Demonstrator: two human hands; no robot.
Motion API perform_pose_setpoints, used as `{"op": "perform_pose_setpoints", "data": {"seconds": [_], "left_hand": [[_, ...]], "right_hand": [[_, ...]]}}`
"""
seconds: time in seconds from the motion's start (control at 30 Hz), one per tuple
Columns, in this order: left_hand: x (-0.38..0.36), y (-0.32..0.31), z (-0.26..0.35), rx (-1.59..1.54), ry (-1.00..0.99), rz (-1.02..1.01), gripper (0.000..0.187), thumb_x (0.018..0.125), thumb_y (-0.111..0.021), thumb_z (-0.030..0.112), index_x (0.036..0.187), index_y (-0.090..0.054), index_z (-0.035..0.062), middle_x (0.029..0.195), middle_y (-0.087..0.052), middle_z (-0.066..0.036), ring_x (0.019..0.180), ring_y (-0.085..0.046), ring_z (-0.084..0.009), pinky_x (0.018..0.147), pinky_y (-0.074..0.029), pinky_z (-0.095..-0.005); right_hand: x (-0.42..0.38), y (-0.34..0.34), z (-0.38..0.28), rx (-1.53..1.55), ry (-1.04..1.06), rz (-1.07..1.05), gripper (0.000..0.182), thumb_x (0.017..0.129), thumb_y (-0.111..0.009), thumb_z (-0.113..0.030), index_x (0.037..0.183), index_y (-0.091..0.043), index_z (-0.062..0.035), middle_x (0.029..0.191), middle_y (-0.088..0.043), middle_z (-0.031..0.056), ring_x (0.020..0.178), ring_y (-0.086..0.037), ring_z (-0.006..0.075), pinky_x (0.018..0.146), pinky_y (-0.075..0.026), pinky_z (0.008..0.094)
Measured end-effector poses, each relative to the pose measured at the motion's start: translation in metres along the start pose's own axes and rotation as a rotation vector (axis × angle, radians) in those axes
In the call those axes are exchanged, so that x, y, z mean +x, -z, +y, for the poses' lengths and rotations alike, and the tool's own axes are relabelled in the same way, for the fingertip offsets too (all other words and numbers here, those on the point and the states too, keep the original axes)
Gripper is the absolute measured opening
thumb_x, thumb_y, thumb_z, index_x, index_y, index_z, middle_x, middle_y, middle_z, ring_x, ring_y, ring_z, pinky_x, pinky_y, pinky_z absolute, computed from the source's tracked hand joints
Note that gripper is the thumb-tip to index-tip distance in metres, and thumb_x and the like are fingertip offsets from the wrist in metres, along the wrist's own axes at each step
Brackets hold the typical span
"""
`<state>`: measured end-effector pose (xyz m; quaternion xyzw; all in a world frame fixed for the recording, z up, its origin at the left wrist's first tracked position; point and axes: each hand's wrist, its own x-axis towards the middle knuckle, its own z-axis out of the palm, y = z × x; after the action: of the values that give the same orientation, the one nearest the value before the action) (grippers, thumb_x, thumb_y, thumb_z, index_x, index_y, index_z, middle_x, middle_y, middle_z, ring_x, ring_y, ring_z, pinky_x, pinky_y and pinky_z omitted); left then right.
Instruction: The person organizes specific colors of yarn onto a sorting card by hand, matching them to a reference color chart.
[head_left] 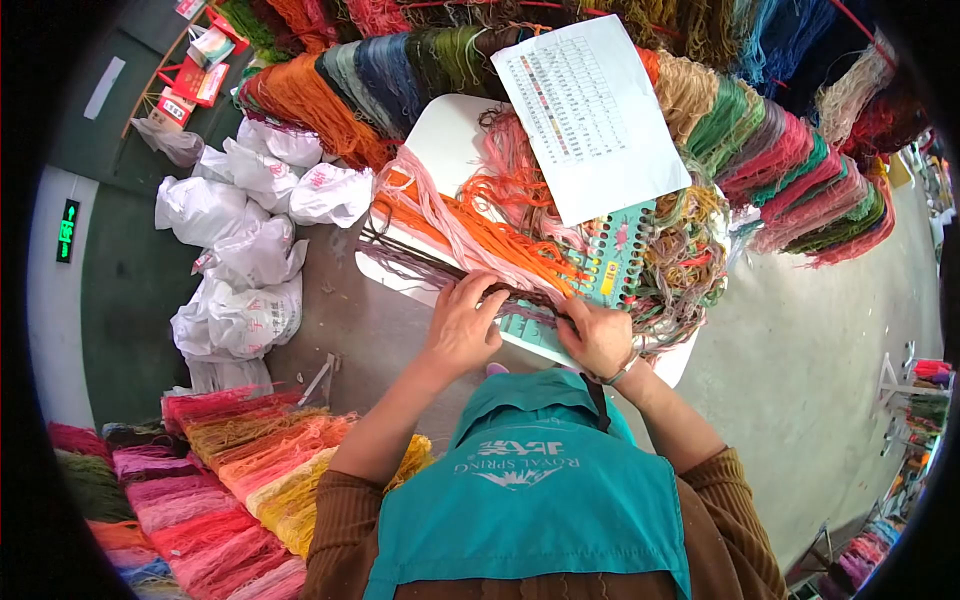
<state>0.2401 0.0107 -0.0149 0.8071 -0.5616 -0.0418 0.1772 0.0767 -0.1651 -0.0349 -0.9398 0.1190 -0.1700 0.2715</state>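
A strand bundle of dark brown embroidery thread [527,296] runs between my two hands at the near edge of the white table [377,267]. My left hand [463,325] has its fingers curled over the bundle. My right hand [598,338] pinches it beside a teal thread card [618,262] with a row of holes along its edge. Orange thread [470,228] and pale pink thread [437,205] lie just beyond, their near ends at the card. Muted purple-grey thread [405,262] trails off to the left. A heap of mixed-colour threads [685,262] lies right of the card.
A printed colour chart sheet [590,120] rests over the threads at the back. Hanging skeins [375,85] line the rack behind the table. White plastic bags [250,250] are piled at left. More coloured skeins [215,480] lie at lower left.
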Motion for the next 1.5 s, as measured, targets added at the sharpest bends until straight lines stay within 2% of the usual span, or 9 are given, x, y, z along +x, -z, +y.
{"op": "perform_pose_setpoints", "data": {"seconds": [0.2, 0.5, 0.73, 0.83, 1.03, 1.2, 1.27, 1.3, 1.5], "left_hand": [[0.0, -0.001, 0.0, -0.003, -0.004, 0.03, 0.046, 0.066, -0.065, 0.007, 0.112, -0.06, 0.006, 0.124, -0.051, -0.012, 0.122, -0.046, -0.0299, 0.101, -0.038, -0.0459], [-0.002, -0.008, -0.003, -0.021, 0.009, 0.046, 0.046, 0.067, -0.064, 0.004, 0.113, -0.06, 0.0088, 0.124, -0.05, -0.009, 0.124, -0.045, -0.028, 0.1, -0.035, -0.0541], [0.004, -0.005, -0.01, 0.031, 0.029, 0.104, 0.042, 0.077, -0.055, -0.001, 0.118, -0.059, 0.0074, 0.118, -0.057, -0.011, 0.112, -0.055, -0.0273, 0.094, -0.043, -0.0427], [0.006, -0.006, -0.038, 0.099, -0.005, 0.135, 0.041, 0.081, -0.052, -0.002, 0.12, -0.057, 0.0071, 0.118, -0.057, -0.012, 0.108, -0.057, -0.0303, 0.092, -0.046, -0.0419], [0.019, 0.027, -0.111, 0.265, 0.055, 0.058, 0.055, 0.071, -0.061, -0.007, 0.124, -0.054, 0.0092, 0.125, -0.054, -0.012, 0.112, -0.056, -0.0312, 0.093, -0.047, -0.0419], [0.054, 0.069, -0.184, 0.456, 0.086, 0.044, 0.047, 0.071, -0.068, 0.001, 0.116, -0.056, 0.0074, 0.124, -0.054, -0.011, 0.109, -0.057, -0.032, 0.084, -0.05, -0.0439], [0.081, 0.108, -0.178, 0.515, 0.188, -0.021, 0.038, 0.072, -0.071, 0.008, 0.107, -0.058, 0.0052, 0.111, -0.057, -0.013, 0.102, -0.059, -0.0325, 0.081, -0.051, -0.0432], [0.091, 0.111, -0.208, 0.594, 0.078, 0.128, 0.034, 0.074, -0.072, 0.012, 0.104, -0.057, 0.005, 0.105, -0.057, -0.013, 0.098, -0.059, -0.0332, 0.08, -0.051, -0.0422], [0.133, 0.154, -0.176, 0.397, 0.174, 0.36, 0.042, 0.076, -0.072, 0.017, 0.114, -0.06, 0.0039, 0.111, -0.059, -0.017, 0.105, -0.057, -0.034, 0.086, -0.048, -0.0416]], "right_hand": [[-0.001, -0.003, 0.002, -0.013, 0.005, 0.004, 0.014, 0.08, -0.063, -0.019, 0.087, -0.055, -0.0105, 0.068, -0.061, 0.0068, 0.054, -0.06, 0.0274, 0.047, -0.046, 0.0407], [-0.001, -0.004, 0.001, -0.007, 0.008, 0.018, 0.013, 0.08, -0.063, -0.018, 0.087, -0.054, -0.0103, 0.066, -0.06, 0.0067, 0.053, -0.06, 0.0275, 0.047, -0.046, 0.0408], [-0.001, -0.003, 0.001, 0.003, 0.012, 0.021, 0.013, 0.08, -0.063, -0.018, 0.087, -0.054, -0.0102, 0.066, -0.06, 0.0071, 0.054, -0.06, 0.0279, 0.047, -0.046, 0.0413], [-0.002, -0.005, 0.002, -0.003, 0.017, 0.022, 0.013, 0.08, -0.062, -0.017, 0.087, -0.054, -0.0102, 0.067, -0.059, 0.007, 0.054, -0.06, 0.0278, 0.047, -0.046, 0.0412], [-0.003, -0.004, 0.002, -0.004, 0.025, 0.032, 0.013, 0.081, -0.062, -0.017, 0.088, -0.054, -0.0097, 0.067, -0.06, 0.007, 0.054, -0.06, 0.0276, 0.047, -0.046, 0.0407], [-0.003, -0.004, 0.0, -0.013, 0.021, 0.034, 0.012, 0.081, -0.062, -0.016, 0.088, -0.054, -0.0094, 0.068, -0.06, 0.0073, 0.055, -0.06, 0.0277, 0.047, -0.046, 0.0406], [-0.003, -0.003, 0.0, -0.016, 0.02, 0.036, 0.012, 0.081, -0.062, -0.016, 0.089, -0.054, -0.0094, 0.068, -0.061, 0.0074, 0.055, -0.061, 0.0277, 0.047, -0.046, 0.0405], [-0.003, -0.003, 0.0, -0.014, 0.022, 0.04, 0.012, 0.081, -0.062, -0.016, 0.089, -0.054, -0.0094, 0.069, -0.061, 0.0074, 0.055, -0.061, 0.0276, 0.047, -0.046, 0.0403], [-0.003, -0.002, -0.002, -0.034, 0.011, 0.041, 0.013, 0.081, -0.063, -0.016, 0.089, -0.054, -0.0096, 0.069, -0.06, 0.0072, 0.056, -0.061, 0.0272, 0.048, -0.046, 0.0399]]}}
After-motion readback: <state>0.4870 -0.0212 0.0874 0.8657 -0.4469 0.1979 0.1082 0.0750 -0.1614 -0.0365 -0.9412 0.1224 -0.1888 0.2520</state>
